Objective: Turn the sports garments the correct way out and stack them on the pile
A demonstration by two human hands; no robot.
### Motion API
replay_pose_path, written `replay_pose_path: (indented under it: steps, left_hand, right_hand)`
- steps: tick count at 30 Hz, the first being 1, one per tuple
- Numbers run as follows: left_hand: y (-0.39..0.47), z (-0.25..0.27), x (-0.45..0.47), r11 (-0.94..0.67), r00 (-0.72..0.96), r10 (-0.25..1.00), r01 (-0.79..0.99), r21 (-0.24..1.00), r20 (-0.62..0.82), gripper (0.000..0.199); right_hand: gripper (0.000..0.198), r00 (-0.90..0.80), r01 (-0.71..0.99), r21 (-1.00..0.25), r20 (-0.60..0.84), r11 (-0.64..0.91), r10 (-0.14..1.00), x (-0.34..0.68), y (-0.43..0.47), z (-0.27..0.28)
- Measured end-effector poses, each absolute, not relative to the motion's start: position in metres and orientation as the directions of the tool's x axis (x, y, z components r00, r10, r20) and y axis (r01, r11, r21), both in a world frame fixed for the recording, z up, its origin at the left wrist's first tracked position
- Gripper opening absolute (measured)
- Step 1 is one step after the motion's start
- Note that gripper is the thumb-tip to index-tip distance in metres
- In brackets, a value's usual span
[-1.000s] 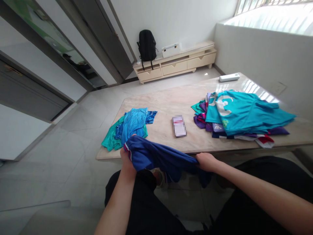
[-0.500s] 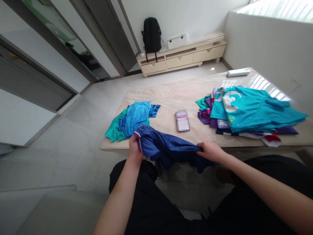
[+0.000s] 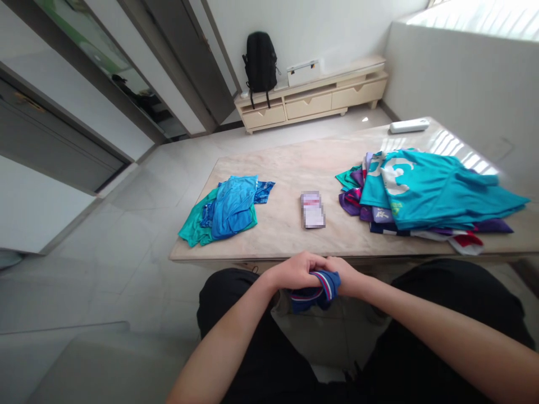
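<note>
Close in front of me, past the near table edge, my left hand [image 3: 296, 271] and my right hand [image 3: 344, 276] meet and touch. Both are closed on a dark blue sports garment [image 3: 310, 301] with white and red striped trim. It hangs bunched below my fingers, and most of its shape is hidden, so I cannot tell whether it is a shirt or shorts. To the left on the table lies a loose pile of blue and green sports clothes [image 3: 234, 206]. On the right is a larger stack of sports jerseys [image 3: 438, 188], a turquoise one with white print on top.
Between the two piles, a small blurred box or packet [image 3: 313, 210] lies on the marble-like table [image 3: 286, 163]. A white oblong device [image 3: 409, 125] rests at the far right corner. Beyond stands a low cabinet [image 3: 309, 105] bearing a black backpack [image 3: 260, 62] and a white box [image 3: 303, 73].
My hands were apart, stretching the dark blue garment sideways between them. Now they are together in the middle, and the garment is gathered up and hangs lower. The piles have stayed put.
</note>
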State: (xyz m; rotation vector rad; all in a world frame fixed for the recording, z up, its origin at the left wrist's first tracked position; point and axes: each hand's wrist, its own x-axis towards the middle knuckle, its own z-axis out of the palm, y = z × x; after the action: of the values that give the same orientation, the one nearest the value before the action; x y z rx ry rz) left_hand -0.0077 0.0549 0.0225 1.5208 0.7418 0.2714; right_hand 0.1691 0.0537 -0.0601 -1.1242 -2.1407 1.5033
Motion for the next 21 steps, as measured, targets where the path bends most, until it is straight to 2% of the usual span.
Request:
replay_pose_path:
  steps: [3, 6, 8, 10, 12, 14, 16, 18, 21]
  left_hand:
    - [0.059, 0.017, -0.013, 0.072, 0.725, 0.643, 0.263, 0.962, -0.247, 0.045]
    - [0.06, 0.003, -0.021, 0.053, 0.573, 0.803, 0.2, 0.978, -0.161, 0.067]
    - [0.059, -0.013, -0.026, 0.026, 0.505, 0.856, 0.18, 0.983, -0.114, 0.081]
    - [0.059, -0.034, -0.029, 0.076, 0.555, 0.818, 0.155, 0.985, -0.15, 0.089]
    - [0.059, -0.054, -0.029, 0.143, 0.66, 0.711, 0.2, 0.969, -0.241, 0.08]
    - [0.06, -0.07, -0.025, 0.107, 0.717, 0.621, 0.323, 0.94, -0.317, 0.061]
    - [0.063, -0.078, -0.02, -0.088, 0.722, 0.59, 0.503, 0.86, -0.362, 0.045]
    - [0.067, -0.08, -0.016, -0.311, 0.713, 0.578, 0.642, 0.701, -0.396, 0.034]
    - [0.074, -0.082, -0.015, -0.46, 0.692, 0.568, 0.715, 0.526, -0.445, 0.027]
  right_hand:
    - [0.029, -0.64, 0.291, -0.955, -0.147, 0.06, 0.754, 0.179, 0.059, -0.063]
    - [0.04, -0.514, -0.014, -0.982, -0.155, -0.188, 0.844, 0.196, 0.061, -0.061]
    - [0.041, -0.446, -0.178, -0.9, -0.287, -0.399, 0.848, 0.208, 0.06, -0.06]
    - [0.035, -0.438, -0.277, -0.789, -0.404, -0.548, 0.803, 0.219, 0.058, -0.06]
    - [0.028, -0.429, -0.352, -0.717, -0.447, -0.601, 0.785, 0.225, 0.058, -0.06]
    - [0.023, -0.415, -0.412, -0.689, -0.441, -0.596, 0.796, 0.228, 0.061, -0.061]
    - [0.022, -0.421, -0.438, -0.672, -0.434, -0.597, 0.797, 0.229, 0.067, -0.061]
    - [0.023, -0.425, -0.454, -0.661, -0.429, -0.598, 0.797, 0.231, 0.073, -0.063]
    - [0.023, -0.421, -0.465, -0.668, -0.411, -0.581, 0.809, 0.241, 0.081, -0.065]
